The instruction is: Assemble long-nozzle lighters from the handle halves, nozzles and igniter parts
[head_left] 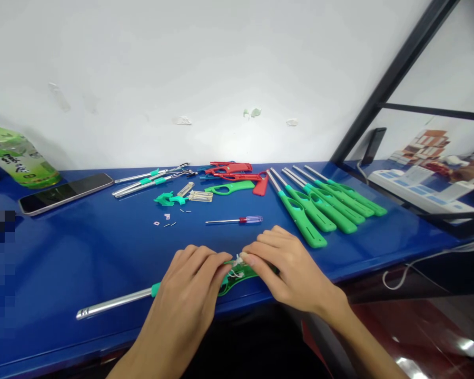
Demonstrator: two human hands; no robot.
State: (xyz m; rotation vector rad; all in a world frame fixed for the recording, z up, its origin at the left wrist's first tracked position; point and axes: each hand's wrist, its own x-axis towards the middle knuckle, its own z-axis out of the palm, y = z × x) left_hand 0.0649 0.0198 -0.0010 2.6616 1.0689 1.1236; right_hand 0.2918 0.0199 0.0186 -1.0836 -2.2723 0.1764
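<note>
At bottom centre, my left hand (191, 284) grips the lighter (116, 303), probably steadying its exposed handle while my right hand (292, 268) pinches a white part (238, 260) there. The screwdriver (237, 220) lies mid-frame, seemingly for easy reach.

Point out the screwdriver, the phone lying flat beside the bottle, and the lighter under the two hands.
Screwdriver (245, 220): head view, on the red front part of its handle.
Phone (66, 193): head view, middle of its dark screen.
Lighter (114, 303): head view, on its silver metal tube.
</note>
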